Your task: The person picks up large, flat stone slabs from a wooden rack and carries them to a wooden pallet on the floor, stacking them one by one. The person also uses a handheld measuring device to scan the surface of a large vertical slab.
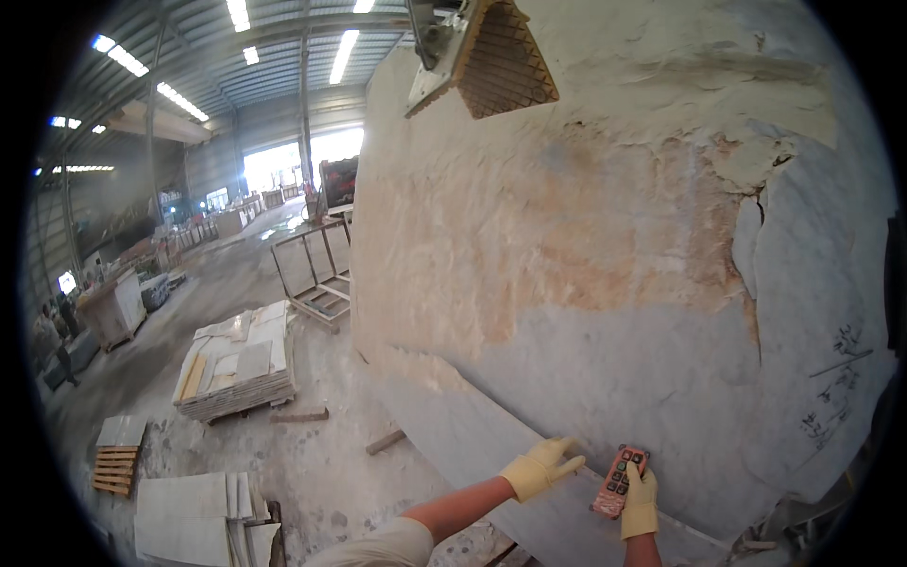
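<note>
A huge upright stone slab [586,265], grey below and tan above, fills the right of the view. My left hand [540,467], in a yellow glove, rests flat against its lower face with the fingers spread. Beside it my right hand [641,503], also gloved in yellow, grips an orange remote control [619,480] with dark buttons, held close to the slab. At the top of the slab hangs a metal lifting clamp [477,55] with a ridged pad.
Stacks of cut stone slabs [236,364] lie on the dusty floor at left, with a wooden pallet [116,470] and more slabs [194,515] nearer. A metal rack [316,274] stands behind. People stand far left [52,342].
</note>
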`<action>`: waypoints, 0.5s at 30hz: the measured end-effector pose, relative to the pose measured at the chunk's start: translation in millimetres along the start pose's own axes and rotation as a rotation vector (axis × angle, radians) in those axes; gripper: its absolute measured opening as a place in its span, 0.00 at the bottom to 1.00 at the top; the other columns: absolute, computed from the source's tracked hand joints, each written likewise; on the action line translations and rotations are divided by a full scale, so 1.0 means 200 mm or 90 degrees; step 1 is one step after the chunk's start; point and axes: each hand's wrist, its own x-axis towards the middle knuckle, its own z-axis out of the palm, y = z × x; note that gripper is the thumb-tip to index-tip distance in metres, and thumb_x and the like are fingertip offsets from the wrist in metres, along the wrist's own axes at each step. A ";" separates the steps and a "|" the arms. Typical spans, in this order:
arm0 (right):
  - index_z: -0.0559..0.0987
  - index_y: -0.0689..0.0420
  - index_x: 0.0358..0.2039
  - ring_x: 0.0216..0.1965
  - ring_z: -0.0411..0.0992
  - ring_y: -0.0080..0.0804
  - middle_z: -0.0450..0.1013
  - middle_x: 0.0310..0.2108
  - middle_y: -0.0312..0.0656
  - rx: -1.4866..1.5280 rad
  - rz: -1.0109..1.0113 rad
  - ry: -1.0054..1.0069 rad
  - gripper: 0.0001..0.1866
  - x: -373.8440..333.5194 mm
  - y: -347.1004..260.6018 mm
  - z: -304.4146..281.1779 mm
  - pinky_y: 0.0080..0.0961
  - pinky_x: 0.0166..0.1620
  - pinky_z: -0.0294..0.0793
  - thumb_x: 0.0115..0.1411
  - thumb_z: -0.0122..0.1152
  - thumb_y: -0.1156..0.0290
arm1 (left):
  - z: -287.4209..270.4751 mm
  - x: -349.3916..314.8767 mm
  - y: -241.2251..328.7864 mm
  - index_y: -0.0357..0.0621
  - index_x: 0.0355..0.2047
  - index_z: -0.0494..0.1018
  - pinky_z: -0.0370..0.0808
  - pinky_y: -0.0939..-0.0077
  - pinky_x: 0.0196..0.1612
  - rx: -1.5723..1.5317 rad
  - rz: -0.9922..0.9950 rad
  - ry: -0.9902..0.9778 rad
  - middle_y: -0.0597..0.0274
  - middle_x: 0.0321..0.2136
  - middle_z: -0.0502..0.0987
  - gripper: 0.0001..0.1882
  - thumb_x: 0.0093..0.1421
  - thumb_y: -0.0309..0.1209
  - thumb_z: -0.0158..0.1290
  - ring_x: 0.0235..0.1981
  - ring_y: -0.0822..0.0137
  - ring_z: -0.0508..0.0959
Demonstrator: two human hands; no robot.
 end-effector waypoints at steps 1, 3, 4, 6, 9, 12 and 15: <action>0.80 0.59 0.46 0.31 0.79 0.23 0.80 0.36 0.35 0.005 -0.004 0.001 0.11 0.00 -0.01 0.00 0.25 0.33 0.80 0.68 0.65 0.66 | -0.03 -0.01 0.00 0.39 0.60 0.70 0.76 0.56 0.55 -0.001 -0.010 0.045 0.43 0.43 0.82 0.26 0.69 0.44 0.54 0.49 0.47 0.81; 0.80 0.59 0.46 0.31 0.79 0.23 0.80 0.36 0.35 0.016 -0.010 0.006 0.11 -0.03 -0.07 0.02 0.25 0.34 0.80 0.68 0.65 0.66 | -0.09 -0.06 0.02 0.39 0.62 0.69 0.75 0.58 0.58 -0.001 -0.031 0.132 0.44 0.43 0.83 0.27 0.70 0.44 0.54 0.52 0.47 0.81; 0.80 0.59 0.46 0.31 0.79 0.23 0.80 0.36 0.35 0.023 -0.007 0.001 0.12 -0.01 -0.05 0.01 0.25 0.34 0.80 0.68 0.65 0.66 | -0.13 -0.07 -0.02 0.40 0.64 0.67 0.74 0.59 0.60 0.003 -0.057 0.148 0.43 0.48 0.81 0.29 0.70 0.45 0.54 0.55 0.47 0.79; 0.80 0.60 0.47 0.32 0.79 0.23 0.80 0.36 0.35 0.036 0.004 -0.008 0.13 0.04 0.03 -0.02 0.25 0.34 0.80 0.69 0.65 0.65 | -0.23 -0.09 -0.27 0.42 0.67 0.66 0.71 0.58 0.63 0.084 -0.056 0.188 0.41 0.57 0.76 0.30 0.70 0.44 0.55 0.60 0.45 0.75; 0.80 0.60 0.47 0.31 0.79 0.22 0.80 0.36 0.36 0.004 -0.004 -0.006 0.13 0.02 -0.01 0.02 0.25 0.34 0.80 0.69 0.65 0.64 | -0.56 -0.18 -0.47 0.44 0.69 0.65 0.68 0.52 0.67 0.313 0.046 0.252 0.39 0.67 0.65 0.29 0.69 0.36 0.56 0.66 0.39 0.68; 0.80 0.61 0.48 0.30 0.79 0.22 0.80 0.35 0.36 0.048 0.017 -0.017 0.14 0.03 -0.01 0.02 0.24 0.33 0.80 0.69 0.64 0.65 | -1.06 -0.19 -0.44 0.42 0.71 0.62 0.64 0.55 0.70 0.469 -0.045 0.366 0.35 0.67 0.64 0.32 0.65 0.25 0.49 0.68 0.40 0.66; 0.80 0.61 0.47 0.30 0.79 0.22 0.81 0.35 0.36 0.007 0.005 0.011 0.13 0.06 0.04 -0.03 0.24 0.32 0.80 0.69 0.64 0.65 | -1.59 -0.10 -0.32 0.50 0.74 0.58 0.62 0.54 0.72 0.545 -0.104 0.462 0.35 0.69 0.60 0.46 0.53 0.09 0.44 0.69 0.38 0.62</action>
